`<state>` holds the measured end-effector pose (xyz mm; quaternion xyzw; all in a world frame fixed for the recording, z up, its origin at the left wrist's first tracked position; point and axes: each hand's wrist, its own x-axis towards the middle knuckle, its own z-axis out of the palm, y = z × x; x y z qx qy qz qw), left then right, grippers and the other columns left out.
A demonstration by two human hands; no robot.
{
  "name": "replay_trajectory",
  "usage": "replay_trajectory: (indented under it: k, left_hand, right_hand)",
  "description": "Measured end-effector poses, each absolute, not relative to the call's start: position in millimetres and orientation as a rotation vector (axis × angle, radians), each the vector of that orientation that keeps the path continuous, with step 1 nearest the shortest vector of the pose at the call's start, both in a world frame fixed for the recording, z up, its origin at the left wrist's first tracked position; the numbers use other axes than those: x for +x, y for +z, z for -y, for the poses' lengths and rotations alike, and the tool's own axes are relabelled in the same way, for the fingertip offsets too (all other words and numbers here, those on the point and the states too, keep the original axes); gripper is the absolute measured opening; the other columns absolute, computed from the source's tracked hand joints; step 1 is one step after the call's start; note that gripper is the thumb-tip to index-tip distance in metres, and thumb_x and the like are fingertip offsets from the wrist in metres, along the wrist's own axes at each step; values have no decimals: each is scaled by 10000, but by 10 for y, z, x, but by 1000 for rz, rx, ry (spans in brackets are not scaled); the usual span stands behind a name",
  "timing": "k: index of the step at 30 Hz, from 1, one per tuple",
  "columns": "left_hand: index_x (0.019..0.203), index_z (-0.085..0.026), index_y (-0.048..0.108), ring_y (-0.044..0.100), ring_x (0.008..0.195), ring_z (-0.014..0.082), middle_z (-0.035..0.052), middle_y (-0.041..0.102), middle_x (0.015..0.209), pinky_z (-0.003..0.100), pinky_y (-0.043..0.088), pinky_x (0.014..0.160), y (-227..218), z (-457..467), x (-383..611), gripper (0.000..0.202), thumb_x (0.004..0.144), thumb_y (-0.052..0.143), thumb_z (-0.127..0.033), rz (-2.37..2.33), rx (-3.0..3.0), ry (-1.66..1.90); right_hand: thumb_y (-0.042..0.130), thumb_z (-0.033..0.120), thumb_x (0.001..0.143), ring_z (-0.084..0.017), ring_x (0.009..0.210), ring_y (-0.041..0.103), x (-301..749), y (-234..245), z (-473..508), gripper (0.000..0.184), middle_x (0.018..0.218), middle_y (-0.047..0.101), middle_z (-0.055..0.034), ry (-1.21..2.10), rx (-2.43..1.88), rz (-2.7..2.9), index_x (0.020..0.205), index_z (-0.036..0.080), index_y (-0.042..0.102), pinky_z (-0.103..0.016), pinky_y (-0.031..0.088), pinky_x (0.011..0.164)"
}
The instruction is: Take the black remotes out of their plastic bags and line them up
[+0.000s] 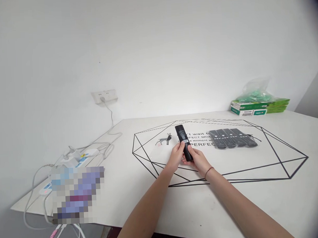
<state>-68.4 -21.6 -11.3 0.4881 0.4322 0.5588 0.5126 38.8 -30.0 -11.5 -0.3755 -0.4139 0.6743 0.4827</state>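
Above the table a black remote control (183, 133) is held in both hands, its back with a printed label facing up and its far end tilted away from me. My left hand (176, 155) grips its left side, thumb on the back. From the right, my right hand (199, 159) wraps the lower end, with its thumb on the edge and fingers underneath. To the right, several black remotes (232, 138) lie side by side on the table, in clear plastic sleeves. The front of the held remote is hidden.
The white table (257, 206) bears a printed deer and line pattern. Power strips (71, 159) with tangled cables crowd the left edge, beside a blurred-out item (83, 192). Green and white boxes (249, 106) with a plastic bag (255, 90) stand far right against the wall.
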Motion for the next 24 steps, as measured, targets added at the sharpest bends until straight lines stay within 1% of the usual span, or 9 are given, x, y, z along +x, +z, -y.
replay_trajectory:
  k: [3, 5, 8, 10, 13, 15, 19, 21, 24]
  left_hand:
    - [807, -172, 548, 424, 518, 59, -25, 486, 672, 201, 398, 516, -138, 206, -700, 384, 763, 536, -553, -1033, 1176, 1381]
    - [813, -170, 554, 472, 569, 72, -12, 519, 710, 211, 425, 564, -145, 199, -713, 365, 768, 543, -532, -1019, 1142, 1409]
    - [844, -167, 574, 549, 733, 117, 27, 577, 823, 232, 451, 653, -136, 184, -746, 343, 775, 546, -502, -1013, 1092, 1441]
    - [875, -170, 582, 562, 818, 137, 46, 595, 905, 249, 458, 706, -130, 170, -773, 332, 778, 545, -485, -1027, 1051, 1472]
    - [896, -170, 590, 565, 870, 154, 64, 606, 978, 277, 460, 755, -144, 145, -799, 327, 773, 548, -470, -1077, 1007, 1501]
    - [899, -165, 593, 573, 873, 164, 75, 613, 989, 296, 462, 764, -172, 125, -799, 343, 763, 553, -478, -1093, 1004, 1474]
    - [938, -171, 563, 586, 833, 162, 72, 617, 974, 291, 469, 713, -221, 66, -840, 371, 778, 515, -503, -1138, 1008, 1494]
    - [938, -166, 556, 587, 830, 164, 72, 617, 965, 283, 466, 700, -224, 34, -918, 376, 802, 472, -506, -1236, 1058, 1520]
    - [945, -154, 579, 593, 830, 174, 75, 634, 926, 280, 451, 728, -214, 22, -1054, 389, 815, 453, -498, -1471, 1254, 1377]
  right_hand:
    - [552, 417, 838, -148, 562, 633, 401, -80, 305, 310, 686, 627, -80, 1672, -943, 1012, 803, 109, 565, -287, 588, 558]
    - [553, 409, 840, -159, 603, 651, 432, -46, 308, 313, 760, 649, -109, 1739, -930, 1019, 838, 97, 583, -290, 594, 582]
    - [582, 388, 827, -170, 691, 673, 496, -12, 302, 313, 910, 661, -140, 1824, -905, 1042, 913, 88, 603, -263, 595, 617]
    - [615, 359, 808, -169, 703, 678, 536, -11, 289, 303, 935, 662, -146, 1838, -950, 1087, 929, 82, 607, -240, 590, 618]
    - [649, 315, 785, -142, 602, 658, 593, -30, 257, 266, 863, 675, -148, 1817, -1102, 1178, 881, 69, 615, -227, 579, 570]
    - [650, 294, 783, -105, 511, 611, 645, -35, 232, 234, 811, 680, -139, 1805, -1161, 1225, 842, 71, 618, -214, 560, 517]
    - [641, 274, 785, -66, 433, 525, 809, 5, 186, 190, 672, 657, -89, 1857, -1141, 1288, 799, 87, 610, -176, 495, 436]
    - [635, 279, 784, -76, 440, 523, 894, 31, 165, 185, 607, 624, -55, 1832, -1148, 1289, 839, 105, 607, -184, 485, 444]
    - [585, 288, 809, -104, 463, 540, 964, 29, 131, 264, 576, 599, -27, 1637, -1270, 1311, 1016, 125, 571, -219, 478, 477]
